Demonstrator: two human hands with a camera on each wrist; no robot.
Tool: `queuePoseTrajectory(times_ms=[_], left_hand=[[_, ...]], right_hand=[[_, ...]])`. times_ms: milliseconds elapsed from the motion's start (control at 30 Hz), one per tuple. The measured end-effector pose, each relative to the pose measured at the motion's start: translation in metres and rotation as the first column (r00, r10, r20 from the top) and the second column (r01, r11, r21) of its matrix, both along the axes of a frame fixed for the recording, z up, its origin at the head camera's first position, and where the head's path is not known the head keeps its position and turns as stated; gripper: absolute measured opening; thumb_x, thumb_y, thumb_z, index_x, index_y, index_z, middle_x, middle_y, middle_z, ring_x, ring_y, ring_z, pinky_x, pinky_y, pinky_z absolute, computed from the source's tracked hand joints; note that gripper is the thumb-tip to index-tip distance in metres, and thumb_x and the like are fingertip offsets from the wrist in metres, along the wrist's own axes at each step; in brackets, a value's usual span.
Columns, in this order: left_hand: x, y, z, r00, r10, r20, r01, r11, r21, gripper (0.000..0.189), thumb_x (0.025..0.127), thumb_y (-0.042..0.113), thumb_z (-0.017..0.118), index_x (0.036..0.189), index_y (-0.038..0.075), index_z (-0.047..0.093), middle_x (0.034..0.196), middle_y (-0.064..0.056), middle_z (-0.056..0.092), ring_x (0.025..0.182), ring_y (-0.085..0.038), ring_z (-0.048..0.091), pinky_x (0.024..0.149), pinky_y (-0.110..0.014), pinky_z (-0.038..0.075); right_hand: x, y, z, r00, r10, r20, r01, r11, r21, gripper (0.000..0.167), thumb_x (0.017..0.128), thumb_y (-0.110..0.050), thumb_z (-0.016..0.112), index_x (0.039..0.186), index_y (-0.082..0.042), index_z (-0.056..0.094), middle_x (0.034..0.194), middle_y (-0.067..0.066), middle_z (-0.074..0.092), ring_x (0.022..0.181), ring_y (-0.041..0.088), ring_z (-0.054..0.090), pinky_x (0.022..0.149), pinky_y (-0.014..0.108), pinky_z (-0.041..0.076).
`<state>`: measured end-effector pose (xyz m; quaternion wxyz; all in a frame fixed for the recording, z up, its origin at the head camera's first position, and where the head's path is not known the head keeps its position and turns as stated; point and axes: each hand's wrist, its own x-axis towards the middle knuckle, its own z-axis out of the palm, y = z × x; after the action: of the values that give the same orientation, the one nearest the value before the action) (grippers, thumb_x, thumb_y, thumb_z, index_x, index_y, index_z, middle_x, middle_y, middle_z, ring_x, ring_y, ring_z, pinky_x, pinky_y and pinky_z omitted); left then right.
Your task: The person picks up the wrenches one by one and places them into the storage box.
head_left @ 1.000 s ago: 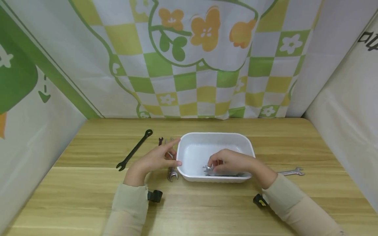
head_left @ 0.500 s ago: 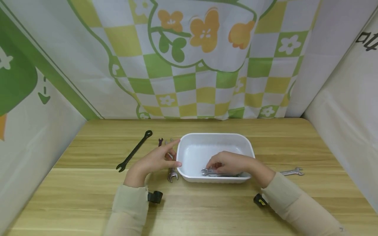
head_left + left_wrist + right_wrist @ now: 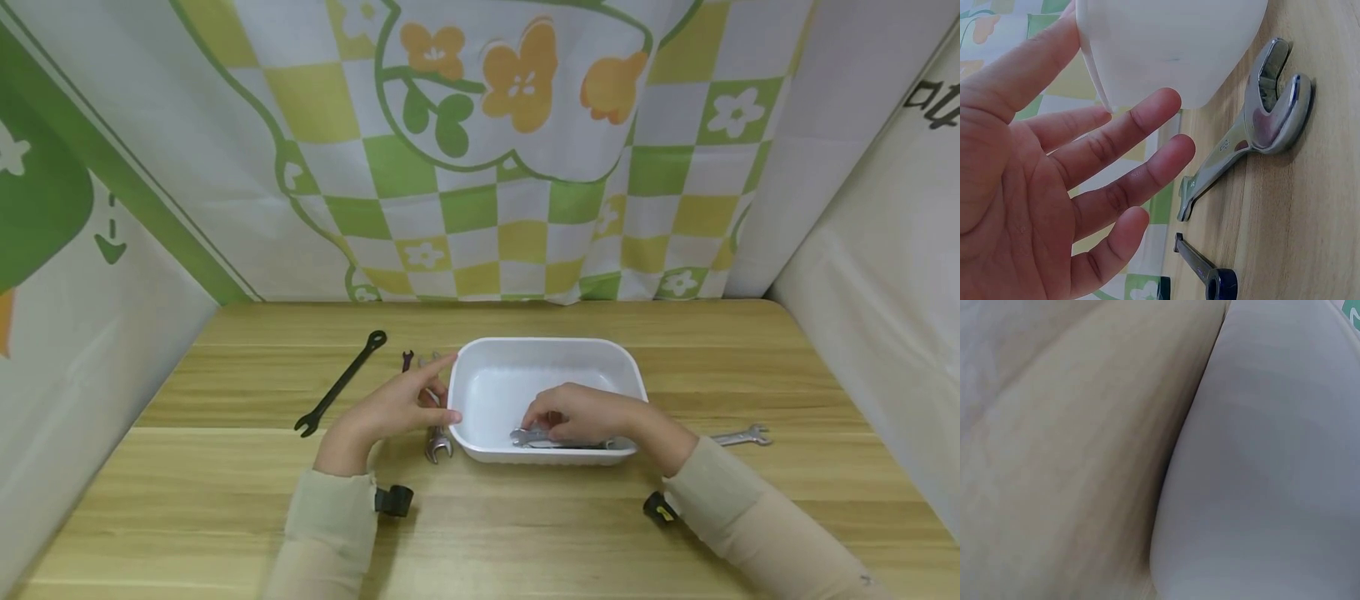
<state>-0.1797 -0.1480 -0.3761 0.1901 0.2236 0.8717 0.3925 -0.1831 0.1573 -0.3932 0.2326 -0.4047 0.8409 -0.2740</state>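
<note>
A white plastic tub (image 3: pixel 547 367) stands on the table. My right hand (image 3: pixel 588 413) reaches inside it, fingers curled around a silver open-end wrench (image 3: pixel 520 437) low against the near wall. More metal lies beneath that wrench, mostly hidden. At the tub's left end, my left hand (image 3: pixel 390 408) touches the rim with thumb and index finger; its other fingers are relaxed and spread, as the left wrist view shows. Below those fingers lies a silver wrench (image 3: pixel 1272 119), beside a smaller dark one (image 3: pixel 1210 269). In the right wrist view, the tub's outer wall (image 3: pixel 1260 462) hides the right hand.
A long black combination wrench (image 3: pixel 341 383) lies at the left of the wooden table (image 3: pixel 510 533). Another silver wrench (image 3: pixel 742 437) is to the tub's right, partly behind the right forearm. A checked floral cloth (image 3: pixel 495 208) hangs along the back edge.
My right hand has lowered the silver wrench, which now lies flatter along the tub's near wall. The left hand has stayed at the tub's left rim.
</note>
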Motion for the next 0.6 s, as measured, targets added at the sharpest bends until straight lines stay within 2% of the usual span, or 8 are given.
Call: queuePoseTrajectory(times_ms=[233,433,600], left_hand=[[-0.0021,0.0019,0.002,1.0,0.005,0.0,-0.005,1.0,0.004,0.088,0.089,0.024,0.075,0.158,0.005,0.023,0.103,-0.01,0.069,0.095,-0.02,0.066,0.085,-0.036,0.054],[-0.0003,0.0017,0.0016,1.0,0.017,0.014,-0.017,1.0,-0.009,0.089,0.089,0.025,0.076,0.158,0.008,0.023,0.103,-0.009,0.068,0.095,-0.019,0.065,0.087,-0.036,0.053],[0.0013,0.0003,0.0006,1.0,0.007,0.011,-0.007,1.0,-0.001,0.089,0.089,0.024,0.076,0.158,0.006,0.023,0.102,-0.009,0.068,0.094,-0.019,0.065,0.085,-0.034,0.053]], right_hand=[[-0.0039,0.0041,0.0012,0.999,-0.016,-0.037,0.016,1.0,0.0,0.027,0.089,0.001,0.065,0.114,-0.007,0.071,0.09,0.001,0.063,0.086,0.005,0.054,0.083,0.024,0.05],[-0.0038,0.0052,0.0008,1.0,-0.016,0.0,0.016,1.0,-0.012,0.025,0.089,-0.002,0.067,0.113,-0.006,0.07,0.086,-0.004,0.06,0.083,0.004,0.052,0.082,0.024,0.049],[-0.0016,0.0075,0.0,1.0,-0.022,0.0,0.022,1.0,-0.014,0.024,0.09,-0.006,0.069,0.114,-0.006,0.07,0.086,-0.004,0.06,0.083,0.004,0.053,0.082,0.026,0.05]])
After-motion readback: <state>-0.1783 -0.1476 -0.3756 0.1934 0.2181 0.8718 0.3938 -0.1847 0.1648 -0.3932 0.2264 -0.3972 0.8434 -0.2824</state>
